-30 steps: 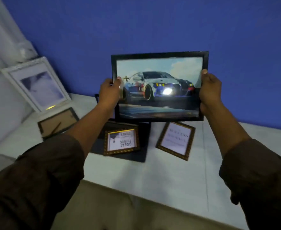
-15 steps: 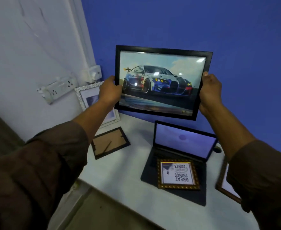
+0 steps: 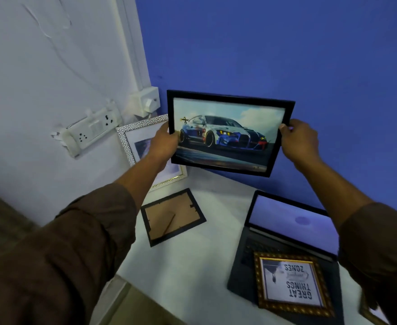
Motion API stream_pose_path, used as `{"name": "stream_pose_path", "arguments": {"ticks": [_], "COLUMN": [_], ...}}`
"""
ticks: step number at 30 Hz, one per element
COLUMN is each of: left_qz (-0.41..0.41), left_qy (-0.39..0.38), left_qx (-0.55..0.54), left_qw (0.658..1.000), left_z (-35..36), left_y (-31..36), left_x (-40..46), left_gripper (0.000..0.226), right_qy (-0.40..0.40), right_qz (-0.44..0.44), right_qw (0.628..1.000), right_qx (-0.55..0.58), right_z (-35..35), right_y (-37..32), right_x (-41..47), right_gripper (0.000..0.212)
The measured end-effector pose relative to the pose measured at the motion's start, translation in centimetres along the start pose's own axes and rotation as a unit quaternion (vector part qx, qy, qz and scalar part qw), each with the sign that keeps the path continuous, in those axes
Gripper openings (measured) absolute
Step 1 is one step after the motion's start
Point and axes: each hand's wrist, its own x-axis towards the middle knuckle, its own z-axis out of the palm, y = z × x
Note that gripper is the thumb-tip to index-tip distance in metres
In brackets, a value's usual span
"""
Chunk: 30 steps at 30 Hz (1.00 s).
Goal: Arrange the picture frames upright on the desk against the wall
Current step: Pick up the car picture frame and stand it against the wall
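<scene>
A laptop [image 3: 284,249] sits open on the desk [image 3: 192,273]. On its keyboard lies one frame [image 3: 291,283]. Left of the laptop another frame [image 3: 172,216] lies face down; behind that, a third frame [image 3: 131,132] leans against the wall.

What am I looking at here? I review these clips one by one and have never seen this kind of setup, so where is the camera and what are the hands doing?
No machine here: a person wears a camera on the head, looking down at both bare hands. The left hand and right hand hold a black-framed car picture by its side edges, in the air near the blue wall. On the white desk lie a frame face down, an open laptop, and a gold frame resting on its keyboard. A silver frame already leans upright in the corner. Another gold frame edge peeks in at bottom right.
</scene>
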Motion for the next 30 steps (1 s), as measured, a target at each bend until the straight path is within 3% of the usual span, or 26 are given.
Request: {"name": "stream_pose_path", "arguments": {"ticks": [6,12,15,21,30], "left_qz": [-0.047,-0.073,-0.099,-0.170,-0.192], "left_qy": [-0.091,-0.206,-0.259,-0.285,-0.298], "left_qx": [-0.014,-0.002,0.018,0.050,0.089], "left_qw": [0.995,0.976,0.961,0.942,0.931], "left_z": [3.6,6.8,8.6,10.3,12.1], "left_y": [-4.9,-10.8,-13.5,-17.8,-20.6], "left_x": [8.6,16.2,19.0,21.6,23.6], "left_gripper": [0.051,0.023,0.043,0.084,0.088], "right_qy": [-0.003,0.006,0.017,0.047,0.037], "right_qz": [0.138,0.279,0.329,0.393,0.407], "right_qw": [0.990,0.960,0.944,0.918,0.913], "right_qx": [-0.022,-0.021,-0.018,0.005,-0.005], "right_z": [6.7,13.7,17.4,22.5,24.7], "right_y": [2.1,4.7,6.4,8.1,9.1], "right_x": [2.6,5.2,6.3,7.2,8.1], "right_gripper": [0.040,0.046,0.049,0.049,0.052]}}
